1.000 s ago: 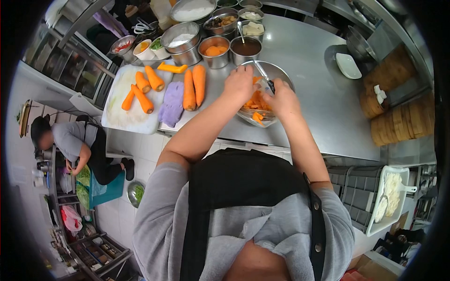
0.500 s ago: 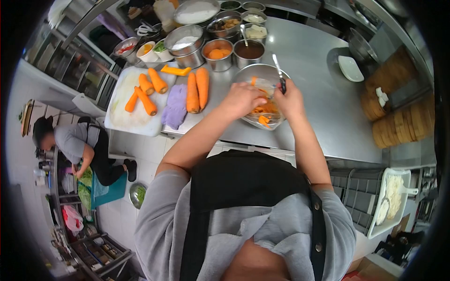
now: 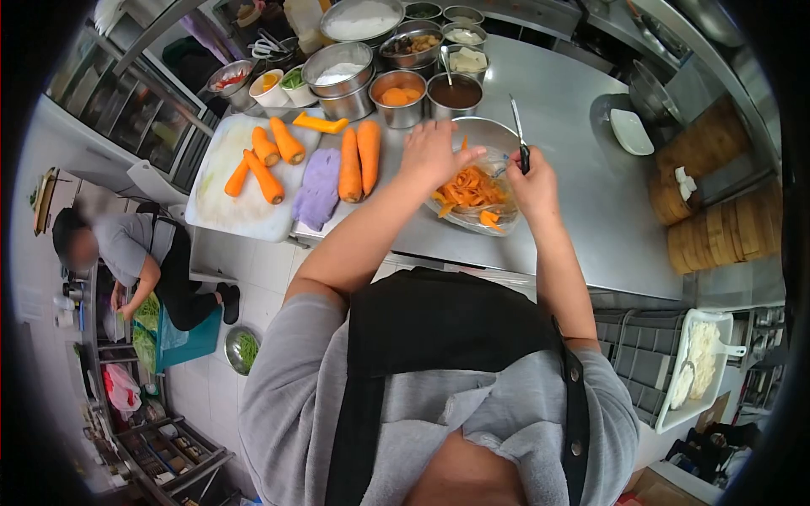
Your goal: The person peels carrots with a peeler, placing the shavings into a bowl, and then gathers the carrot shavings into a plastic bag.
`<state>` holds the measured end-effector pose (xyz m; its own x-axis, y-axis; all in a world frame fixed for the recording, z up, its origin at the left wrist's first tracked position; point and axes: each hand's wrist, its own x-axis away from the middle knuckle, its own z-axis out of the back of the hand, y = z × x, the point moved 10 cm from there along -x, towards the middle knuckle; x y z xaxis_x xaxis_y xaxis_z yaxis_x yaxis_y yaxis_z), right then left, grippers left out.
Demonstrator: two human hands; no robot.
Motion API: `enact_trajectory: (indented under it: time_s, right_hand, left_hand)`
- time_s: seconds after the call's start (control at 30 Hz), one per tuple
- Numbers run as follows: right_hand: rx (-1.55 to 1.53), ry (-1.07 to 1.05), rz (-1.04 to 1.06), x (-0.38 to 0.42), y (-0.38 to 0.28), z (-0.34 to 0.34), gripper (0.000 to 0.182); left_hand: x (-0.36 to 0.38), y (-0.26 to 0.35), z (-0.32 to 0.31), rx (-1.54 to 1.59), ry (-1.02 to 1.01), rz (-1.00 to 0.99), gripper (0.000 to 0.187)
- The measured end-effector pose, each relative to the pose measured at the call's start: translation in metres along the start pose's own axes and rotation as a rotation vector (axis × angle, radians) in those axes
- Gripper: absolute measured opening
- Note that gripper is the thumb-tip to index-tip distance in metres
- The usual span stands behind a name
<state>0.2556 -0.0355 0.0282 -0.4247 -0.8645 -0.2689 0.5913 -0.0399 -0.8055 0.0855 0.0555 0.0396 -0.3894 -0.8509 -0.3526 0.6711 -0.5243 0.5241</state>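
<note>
My right hand (image 3: 533,184) is closed round the black handle of a small knife (image 3: 518,126), its blade pointing up and away from me. My left hand (image 3: 432,153) is open, fingers stretched out over the left rim of a metal bowl (image 3: 494,128). Inside the bowl lies a clear plastic bag (image 3: 508,199) with orange carrot peelings (image 3: 471,189). Left of the bowl, two carrots (image 3: 359,162) lie beside a purple cloth (image 3: 317,189). Several shorter carrots (image 3: 265,179) rest on a white cutting board (image 3: 221,160), and a yellow peeler (image 3: 321,124) lies at its far edge.
Metal containers (image 3: 398,98) of ingredients crowd the back of the steel table (image 3: 582,169). A white dish (image 3: 631,132) and bamboo steamers (image 3: 726,228) stand at the right. A co-worker (image 3: 156,253) bends over a teal crate (image 3: 194,339) on the left. A bowl of greens (image 3: 242,349) is on the floor.
My left hand has drawn back from inside the bowl to its far left rim and spread its fingers. My right hand, with the knife, has shifted slightly right and down.
</note>
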Motion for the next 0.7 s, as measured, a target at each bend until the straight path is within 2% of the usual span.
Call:
enact_trajectory:
  time_s: [0.07,0.17,0.27,0.3,0.4,0.43,0.53,0.63,0.7]
  right_hand:
    - [-0.012,-0.007,-0.007,0.000,-0.001,0.000,0.014]
    - [-0.029,0.010,-0.013,0.001,0.003,-0.001,0.014]
    - [-0.014,0.008,-0.027,-0.003,0.013,-0.003,0.014]
    - [-0.014,0.008,-0.032,-0.004,0.015,-0.003,0.014]
    - [0.016,0.013,-0.039,-0.006,0.019,-0.004,0.015]
    - [0.022,0.017,-0.039,-0.005,0.019,-0.004,0.015]
    - [0.039,0.002,-0.078,-0.006,0.018,-0.003,0.017]
    - [0.030,0.016,-0.066,-0.004,0.023,-0.001,0.021]
    - [0.059,0.056,-0.012,0.000,0.014,0.004,0.023]
  left_hand:
    - [-0.003,-0.020,-0.033,0.074,-0.307,0.177,0.038]
    - [-0.003,-0.011,-0.019,0.062,-0.050,-0.011,0.037]
    - [0.017,0.029,0.025,0.127,0.328,-0.367,0.031]
    - [0.026,0.040,0.029,0.067,0.308,-0.434,0.026]
    - [0.043,0.052,-0.017,-0.053,-0.038,-0.561,0.025]
    - [0.049,0.055,-0.016,-0.008,-0.029,-0.586,0.026]
    - [0.048,0.046,0.008,0.121,0.072,-0.563,0.022]
    - [0.032,-0.020,0.035,0.116,0.198,-0.182,0.022]
    - [0.028,-0.084,0.042,-0.336,0.035,0.116,0.034]
